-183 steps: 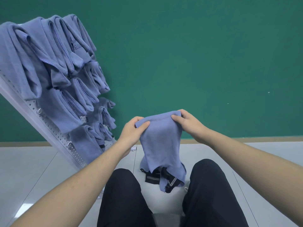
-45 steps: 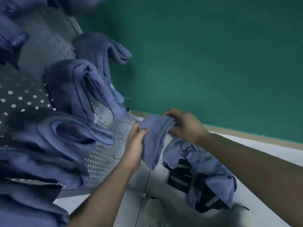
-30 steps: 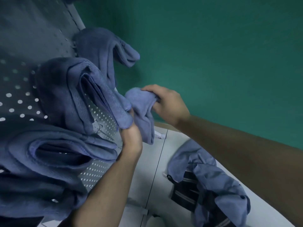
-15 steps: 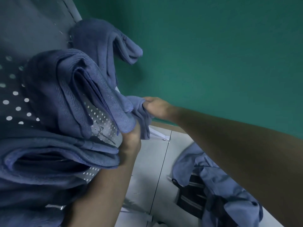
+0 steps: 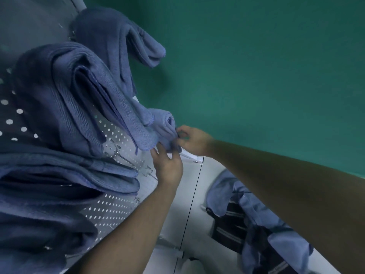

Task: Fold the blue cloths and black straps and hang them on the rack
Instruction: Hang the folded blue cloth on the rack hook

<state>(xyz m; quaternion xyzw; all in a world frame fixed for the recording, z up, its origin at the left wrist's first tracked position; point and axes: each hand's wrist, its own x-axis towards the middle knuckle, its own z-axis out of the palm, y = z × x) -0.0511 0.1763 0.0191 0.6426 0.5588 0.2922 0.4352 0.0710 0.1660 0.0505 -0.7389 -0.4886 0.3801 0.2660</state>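
head view: single, worn high, tilted | faces forward and down along grey perforated metal rack [image 5: 110, 204] toward plain green wall [image 5: 256, 76] | close range, folded blue terry cloths [image 5: 79, 99] fill left | no second view

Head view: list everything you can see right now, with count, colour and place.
Hung folded cloths: at least five, blue, draped on the rack at left.
Cloth being hung: one, blue, folded, at the rack's right edge, pinched by both hands.
Rack: one, grey perforated panel with wire hooks, left side.
Loose cloths: a heap, blue, on the floor at lower right; count unclear.
Straps: black with pale stripes, tangled in that heap.
Wall: green, behind.
Floor: pale tiles.
Left hand: on the cloth's lower edge.
Right hand: gripping the cloth.
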